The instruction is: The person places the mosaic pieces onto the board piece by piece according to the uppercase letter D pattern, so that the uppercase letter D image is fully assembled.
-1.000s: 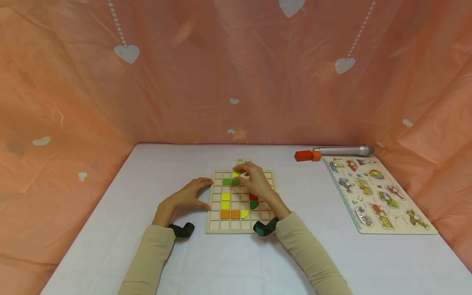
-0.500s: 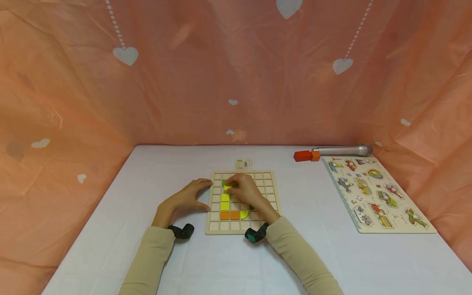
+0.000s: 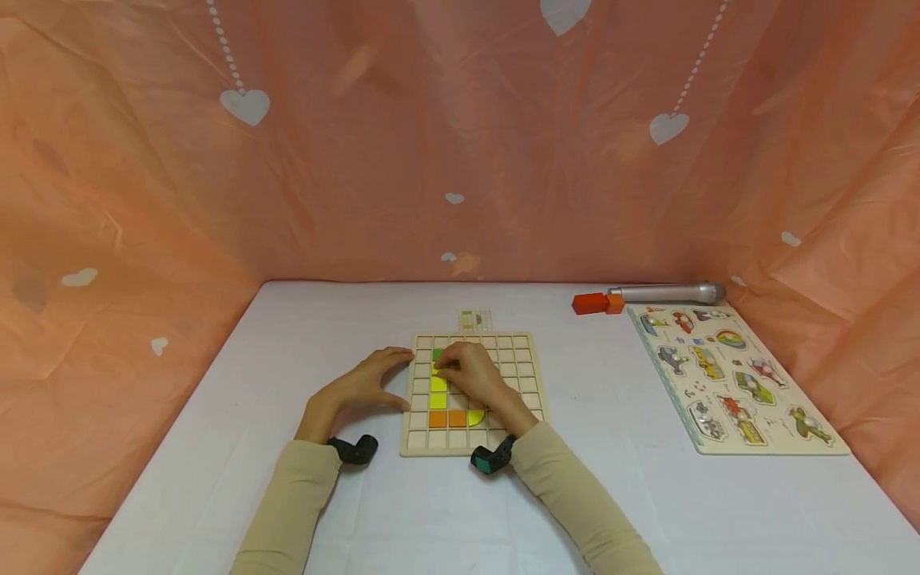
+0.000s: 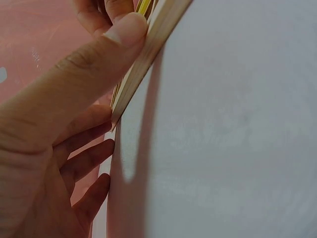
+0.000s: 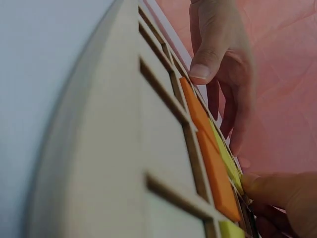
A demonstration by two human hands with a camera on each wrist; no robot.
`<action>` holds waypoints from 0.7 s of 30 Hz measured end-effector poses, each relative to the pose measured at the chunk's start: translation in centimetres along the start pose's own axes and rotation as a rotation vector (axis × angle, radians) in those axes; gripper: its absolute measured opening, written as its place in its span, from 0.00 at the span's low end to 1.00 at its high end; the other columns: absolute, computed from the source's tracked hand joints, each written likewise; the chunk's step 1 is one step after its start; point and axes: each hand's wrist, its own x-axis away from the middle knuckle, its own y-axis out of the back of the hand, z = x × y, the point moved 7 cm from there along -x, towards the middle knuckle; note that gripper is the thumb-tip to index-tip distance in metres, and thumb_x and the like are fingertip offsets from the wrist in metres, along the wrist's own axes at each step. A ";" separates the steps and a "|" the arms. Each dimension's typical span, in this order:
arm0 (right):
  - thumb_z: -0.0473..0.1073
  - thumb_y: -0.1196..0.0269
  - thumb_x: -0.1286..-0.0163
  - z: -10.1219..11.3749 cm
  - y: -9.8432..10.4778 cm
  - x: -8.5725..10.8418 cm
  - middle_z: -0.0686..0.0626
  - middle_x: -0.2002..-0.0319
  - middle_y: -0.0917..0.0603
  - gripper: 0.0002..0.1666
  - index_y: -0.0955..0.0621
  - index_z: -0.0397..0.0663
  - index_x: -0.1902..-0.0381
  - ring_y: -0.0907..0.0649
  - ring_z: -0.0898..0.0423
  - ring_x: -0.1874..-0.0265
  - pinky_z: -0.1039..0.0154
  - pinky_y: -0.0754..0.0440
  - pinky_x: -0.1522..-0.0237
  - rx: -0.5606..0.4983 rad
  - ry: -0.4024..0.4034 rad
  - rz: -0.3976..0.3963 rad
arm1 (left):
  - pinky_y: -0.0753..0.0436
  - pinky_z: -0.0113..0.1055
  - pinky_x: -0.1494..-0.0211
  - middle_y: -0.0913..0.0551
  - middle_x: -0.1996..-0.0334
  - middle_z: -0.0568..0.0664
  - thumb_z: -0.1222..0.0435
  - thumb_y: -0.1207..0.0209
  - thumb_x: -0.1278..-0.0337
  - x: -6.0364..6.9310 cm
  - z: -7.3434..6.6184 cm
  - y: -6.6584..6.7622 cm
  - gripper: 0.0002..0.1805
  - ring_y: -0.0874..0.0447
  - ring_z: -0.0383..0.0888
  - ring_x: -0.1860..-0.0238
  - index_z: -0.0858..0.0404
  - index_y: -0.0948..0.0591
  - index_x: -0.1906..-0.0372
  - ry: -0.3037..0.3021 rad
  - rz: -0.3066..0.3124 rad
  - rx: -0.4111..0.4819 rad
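A wooden grid board (image 3: 422,440) lies on the white table. At its left edge rests my left hand (image 3: 362,382), thumb and fingers spread apart; in the left wrist view the thumb (image 4: 99,59) touches the board's side. My right hand (image 3: 476,375) is over the left-middle cells, its thumb and fingertips pinching a yellow square tile (image 3: 435,368) that they mostly cover. Directly below it are more yellow tiles (image 3: 438,400), then two orange tiles (image 3: 438,418) and a yellow rounded tile (image 3: 475,417). A green tile (image 3: 437,354) shows above; the right hand hides other cells.
A small printed pattern card (image 3: 475,320) lies behind the board. To the right are a picture puzzle board (image 3: 740,383), a silver microphone (image 3: 664,293), a red block (image 3: 589,303) and an orange block (image 3: 615,303). A pink curtain (image 3: 460,144) stands behind the table.
My right hand has carried the yellow tile from the board's upper part down and left to the column of yellow tiles. My left hand has stayed at the board's left edge.
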 end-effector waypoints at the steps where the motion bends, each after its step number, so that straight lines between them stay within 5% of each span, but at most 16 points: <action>1: 0.34 0.35 0.41 0.0 0.0 0.0 0.47 0.62 0.16 0.04 0.14 0.42 0.67 0.19 0.52 0.58 0.61 0.21 0.52 0.011 0.001 -0.002 | 0.40 0.56 0.33 0.36 0.35 0.63 0.47 0.30 0.61 -0.1 0.1 0.0 0.49 0.42 0.61 0.34 0.69 0.35 0.35 0.002 0.003 0.002; 12: 0.31 0.37 0.40 0.2 1.2 0.5 0.47 0.65 0.14 0.07 0.14 0.40 0.64 0.19 0.53 0.64 0.57 0.28 0.53 0.103 0.129 0.010 | 0.42 0.55 0.31 0.38 0.34 0.62 0.52 0.29 0.61 -0.7 0.0 -0.4 0.48 0.44 0.60 0.33 0.68 0.36 0.34 0.026 0.037 -0.007; 21: 0.33 0.38 0.38 -3.2 6.4 2.5 0.40 0.56 0.20 0.12 0.17 0.38 0.56 0.25 0.44 0.56 0.49 0.27 0.52 0.098 -0.003 -0.045 | 0.44 0.54 0.30 0.39 0.33 0.62 0.51 0.32 0.54 -0.4 0.2 -0.2 0.45 0.45 0.59 0.32 0.68 0.36 0.33 0.085 0.072 0.015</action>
